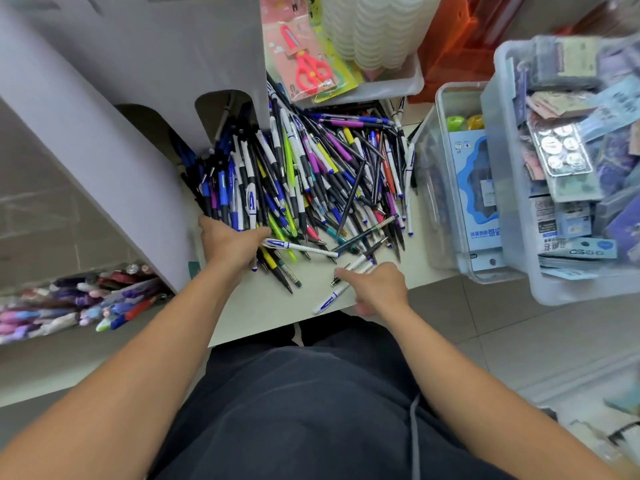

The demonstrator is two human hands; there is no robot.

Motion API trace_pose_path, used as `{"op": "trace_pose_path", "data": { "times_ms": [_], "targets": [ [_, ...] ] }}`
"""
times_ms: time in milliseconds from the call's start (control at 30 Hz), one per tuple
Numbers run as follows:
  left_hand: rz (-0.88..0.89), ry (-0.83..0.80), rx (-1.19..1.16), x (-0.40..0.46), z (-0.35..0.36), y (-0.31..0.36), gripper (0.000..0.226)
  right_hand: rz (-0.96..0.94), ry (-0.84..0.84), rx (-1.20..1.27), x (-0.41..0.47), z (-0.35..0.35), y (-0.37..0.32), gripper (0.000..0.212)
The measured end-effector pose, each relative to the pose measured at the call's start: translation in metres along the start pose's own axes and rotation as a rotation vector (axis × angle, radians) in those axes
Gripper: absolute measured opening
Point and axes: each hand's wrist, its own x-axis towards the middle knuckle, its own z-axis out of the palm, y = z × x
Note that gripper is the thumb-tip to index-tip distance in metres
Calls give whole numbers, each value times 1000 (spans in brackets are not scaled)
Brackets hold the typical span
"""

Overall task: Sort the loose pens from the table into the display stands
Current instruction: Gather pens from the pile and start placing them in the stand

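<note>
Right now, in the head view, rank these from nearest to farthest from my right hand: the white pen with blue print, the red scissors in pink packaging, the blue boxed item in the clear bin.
1. White pen with blue print, just left of the right hand.
2. Blue boxed item, in the clear bin to the right.
3. Red scissors in pink packaging, far top.

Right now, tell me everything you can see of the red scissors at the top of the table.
The red scissors look like small plastic ones with looped handles, blades shut inside a red cover, sealed on a pink backing card. The pack lies flat, blades pointing away, over yellow-green packs beneath, its near edge reaching the pen pile. Neither hand touches it.
</note>
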Motion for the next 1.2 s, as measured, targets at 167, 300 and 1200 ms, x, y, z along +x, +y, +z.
{"op": "trace_pose_path", "data": {
  "times_ms": [167, 300, 1200],
  "targets": [
    [-32, 21, 50, 5, -4, 6, 87, 63, -8, 371, 12, 12, -20, 20],
    [-29, 6, 7, 5, -5, 6, 89, 36, -68, 447, 8, 7, -35, 15],
    [-14, -174, 179, 26, -24, 26, 36, -520, 58, -150, 11, 51, -75, 64]
  ]
}}
